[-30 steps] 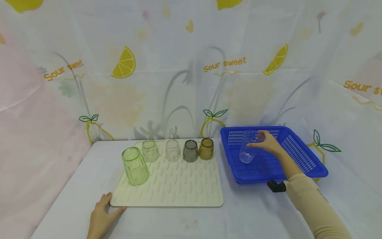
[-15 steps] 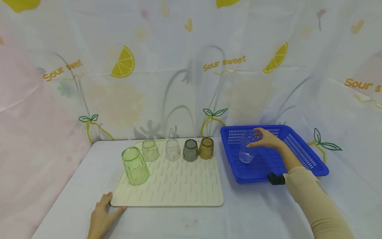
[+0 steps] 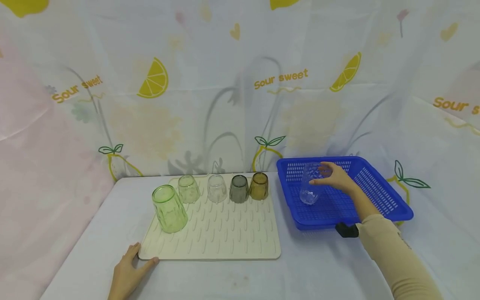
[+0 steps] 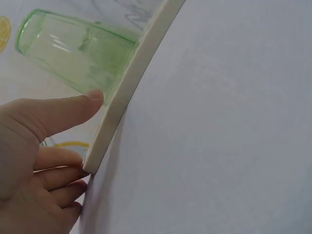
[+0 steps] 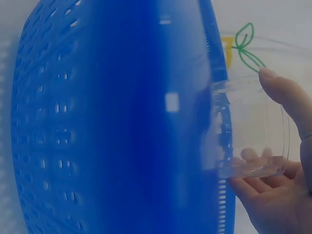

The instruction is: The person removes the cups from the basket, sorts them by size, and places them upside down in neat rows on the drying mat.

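Observation:
My right hand (image 3: 332, 178) holds a tall clear glass (image 3: 309, 191) near its top, inside the blue plastic basket (image 3: 296, 216). In the right wrist view, the thumb lies on one side of the clear glass (image 5: 258, 126) and the fingers show through it on the other. My left hand (image 3: 128, 271) rests at the near left corner of a cream drying mat (image 3: 225, 246), its thumb at the front edge and fingers at the left edge. A tall green glass (image 3: 170, 210) stands on the mat close to that hand, also seen in the left wrist view.
Along the mat's back edge stand several short tumblers with their narrower ends up: a pale green tumbler (image 3: 189, 189), a clear tumbler (image 3: 216, 188), a grey tumbler (image 3: 239, 189) and an amber tumbler (image 3: 259, 186). A lemon-printed cloth (image 3: 225, 116) hangs behind the white table.

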`<state>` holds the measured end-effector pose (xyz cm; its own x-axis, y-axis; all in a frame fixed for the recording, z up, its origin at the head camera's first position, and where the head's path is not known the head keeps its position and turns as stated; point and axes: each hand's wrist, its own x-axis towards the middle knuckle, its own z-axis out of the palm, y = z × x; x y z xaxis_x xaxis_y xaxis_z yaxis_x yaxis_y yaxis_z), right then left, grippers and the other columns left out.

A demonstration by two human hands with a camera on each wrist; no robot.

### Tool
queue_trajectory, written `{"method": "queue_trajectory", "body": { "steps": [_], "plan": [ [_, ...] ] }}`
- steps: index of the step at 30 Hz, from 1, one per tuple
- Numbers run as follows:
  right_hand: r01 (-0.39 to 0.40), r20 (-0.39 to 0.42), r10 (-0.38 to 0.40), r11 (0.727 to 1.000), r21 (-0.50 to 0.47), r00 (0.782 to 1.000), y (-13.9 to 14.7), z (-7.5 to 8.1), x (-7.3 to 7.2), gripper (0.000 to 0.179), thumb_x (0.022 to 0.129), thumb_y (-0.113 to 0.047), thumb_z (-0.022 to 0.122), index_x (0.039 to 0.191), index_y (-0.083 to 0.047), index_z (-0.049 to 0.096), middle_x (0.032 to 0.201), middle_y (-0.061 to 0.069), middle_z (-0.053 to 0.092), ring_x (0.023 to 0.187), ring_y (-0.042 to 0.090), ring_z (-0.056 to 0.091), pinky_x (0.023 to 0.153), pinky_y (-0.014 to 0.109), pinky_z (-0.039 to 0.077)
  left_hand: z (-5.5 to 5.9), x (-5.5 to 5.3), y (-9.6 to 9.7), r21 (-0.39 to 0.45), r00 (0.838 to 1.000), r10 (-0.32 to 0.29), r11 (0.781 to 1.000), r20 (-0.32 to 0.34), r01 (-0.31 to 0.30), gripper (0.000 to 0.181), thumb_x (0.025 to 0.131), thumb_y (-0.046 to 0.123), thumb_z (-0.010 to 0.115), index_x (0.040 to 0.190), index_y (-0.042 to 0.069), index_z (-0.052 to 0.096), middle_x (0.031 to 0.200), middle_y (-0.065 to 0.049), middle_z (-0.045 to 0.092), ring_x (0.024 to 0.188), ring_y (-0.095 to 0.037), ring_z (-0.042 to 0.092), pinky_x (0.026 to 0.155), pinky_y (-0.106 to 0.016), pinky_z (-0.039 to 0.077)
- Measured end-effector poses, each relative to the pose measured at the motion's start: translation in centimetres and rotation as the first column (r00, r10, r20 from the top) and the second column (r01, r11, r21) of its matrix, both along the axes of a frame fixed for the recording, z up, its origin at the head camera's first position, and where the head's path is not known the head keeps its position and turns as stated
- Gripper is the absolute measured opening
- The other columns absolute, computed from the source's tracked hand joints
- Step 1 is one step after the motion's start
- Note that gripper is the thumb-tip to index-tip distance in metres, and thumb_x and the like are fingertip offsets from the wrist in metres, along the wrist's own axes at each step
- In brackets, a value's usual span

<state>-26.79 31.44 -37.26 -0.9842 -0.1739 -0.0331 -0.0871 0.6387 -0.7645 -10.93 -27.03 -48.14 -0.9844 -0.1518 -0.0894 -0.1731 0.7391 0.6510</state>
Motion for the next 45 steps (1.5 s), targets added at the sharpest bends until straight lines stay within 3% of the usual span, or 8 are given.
{"method": "queue_trajectory", "body": {
  "steps": [4, 8, 13, 19, 21, 27, 39, 45],
  "plan": [
    [0.014, -0.007, -0.014, 1.000, -0.006, 1.000, -0.2, 0.1, 0.1, 0.094, 0.079, -0.029, 0.076, 0.144, 0.010, 0.020, 0.141, 0.033, 0.036, 0.130, 0.048, 0.034, 0.103, 0.058, 0.036, 0.5, 0.3, 0.5, -0.044, 0.994, 0.020, 0.999, -0.107, -0.025, 0.080, 0.083, 0.031, 0.072, 0.129, -0.023, 0.035, 0.132, -0.042, 0.036, 0.122, -0.058, 0.033, 0.100, -0.064, 0.033],
    [0.021, -0.017, -0.021, 1.000, -0.011, 1.000, -0.6, 0.6, 0.2, 0.095, 0.079, -0.030, 0.076, 0.145, 0.008, 0.020, 0.142, 0.032, 0.036, 0.131, 0.047, 0.033, 0.104, 0.059, 0.035, 1.9, 0.5, 1.4, -0.020, 0.970, 0.035, 0.999, -0.240, -0.041, 0.067, 0.084, 0.026, 0.071, 0.126, -0.019, 0.044, 0.126, -0.039, 0.046, 0.115, -0.057, 0.042, 0.093, -0.064, 0.040],
    [0.018, -0.042, -0.019, 0.999, -0.034, 0.999, -1.4, 1.9, 0.6, 0.094, 0.080, -0.030, 0.076, 0.146, 0.006, 0.019, 0.144, 0.030, 0.034, 0.133, 0.046, 0.031, 0.104, 0.060, 0.034, 4.5, 0.4, 2.9, 0.057, 0.958, -0.034, 0.997, -0.285, 0.053, 0.058, 0.086, 0.025, 0.069, 0.126, -0.013, 0.050, 0.125, -0.029, 0.055, 0.115, -0.048, 0.050, 0.093, -0.057, 0.042],
    [-0.006, -0.066, 0.002, 0.998, -0.061, 0.998, -2.2, 3.7, 1.1, 0.094, 0.081, -0.027, 0.075, 0.148, 0.003, 0.016, 0.146, 0.028, 0.033, 0.134, 0.045, 0.029, 0.105, 0.060, 0.032, 6.8, -0.5, 5.5, 0.135, 0.939, -0.134, 0.973, -0.315, 0.185, 0.055, 0.085, 0.023, 0.072, 0.126, -0.007, 0.054, 0.118, -0.018, 0.064, 0.111, -0.036, 0.058, 0.091, -0.013, 0.046],
    [-0.013, -0.073, 0.007, 0.997, -0.076, 0.997, -2.5, 4.2, 1.3, 0.094, 0.081, -0.025, 0.075, 0.148, 0.003, 0.015, 0.146, 0.028, 0.033, 0.134, 0.044, 0.029, 0.105, 0.060, 0.032, 7.2, -0.9, 6.3, 0.159, 0.929, -0.171, 0.959, -0.328, 0.233, 0.055, 0.084, 0.022, 0.072, 0.127, -0.007, 0.054, 0.118, -0.016, 0.064, 0.110, -0.033, 0.060, 0.090, -0.010, 0.044],
    [-0.034, -0.097, 0.020, 0.989, -0.142, 0.995, -3.4, 5.2, 1.7, 0.091, 0.081, -0.020, 0.075, 0.148, 0.001, 0.016, 0.146, 0.025, 0.034, 0.136, 0.040, 0.030, 0.108, 0.057, 0.031, 8.3, -2.6, 8.4, 0.214, 0.890, -0.269, 0.907, -0.367, 0.363, 0.054, 0.084, 0.020, 0.072, 0.128, -0.006, 0.052, 0.119, -0.016, 0.064, 0.110, -0.030, 0.061, 0.094, -0.045, 0.048],
    [-0.085, -0.114, 0.065, 0.980, -0.177, 0.991, -6.7, 7.2, 2.9, 0.093, 0.078, -0.017, 0.078, 0.148, 0.000, 0.018, 0.147, 0.022, 0.034, 0.137, 0.036, 0.031, 0.111, 0.051, 0.028, 11.2, -6.3, 12.9, 0.245, 0.781, -0.439, 0.779, -0.443, 0.577, 0.054, 0.086, 0.015, 0.070, 0.131, -0.006, 0.050, 0.120, -0.019, 0.062, 0.114, -0.033, 0.058, 0.097, -0.044, 0.047],
    [-0.133, -0.122, 0.108, 0.965, -0.225, 0.987, -8.1, 7.8, 3.6, 0.091, 0.078, -0.017, 0.078, 0.148, -0.003, 0.022, 0.146, 0.018, 0.039, 0.136, 0.033, 0.033, 0.110, 0.051, 0.031, 11.9, -7.4, 15.2, 0.268, 0.742, -0.456, 0.732, -0.491, 0.626, 0.057, 0.085, 0.012, 0.071, 0.134, -0.005, 0.047, 0.123, -0.019, 0.060, 0.115, -0.032, 0.057, 0.098, -0.036, 0.047]
  ]
}}
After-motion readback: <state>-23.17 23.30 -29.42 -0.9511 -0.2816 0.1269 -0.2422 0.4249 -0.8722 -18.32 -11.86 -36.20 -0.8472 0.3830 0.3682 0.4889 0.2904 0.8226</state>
